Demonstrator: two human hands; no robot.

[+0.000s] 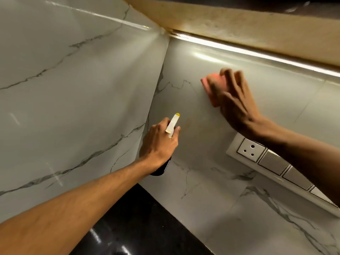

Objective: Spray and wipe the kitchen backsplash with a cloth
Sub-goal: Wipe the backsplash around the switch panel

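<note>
Head view: left hand (159, 142) at frame centre, fingers curled round spray bottle (172, 124), nozzle axis pointing up-right at backsplash (193, 162). Right hand (237, 103) centre-right, blurred, fingers spread flat, pressing pink cloth (211, 89) onto backsplash. Cloth up-right of nozzle, apart. Faint yellowish patch (193, 122) between them, possibly stain, just down-left of cloth; nozzle nearer it. Socket strip (257, 153) below right forearm.

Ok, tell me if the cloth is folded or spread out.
Folded, apparently: the pink cloth is a compact, thick pad under the right hand; blur hides creases.
</note>
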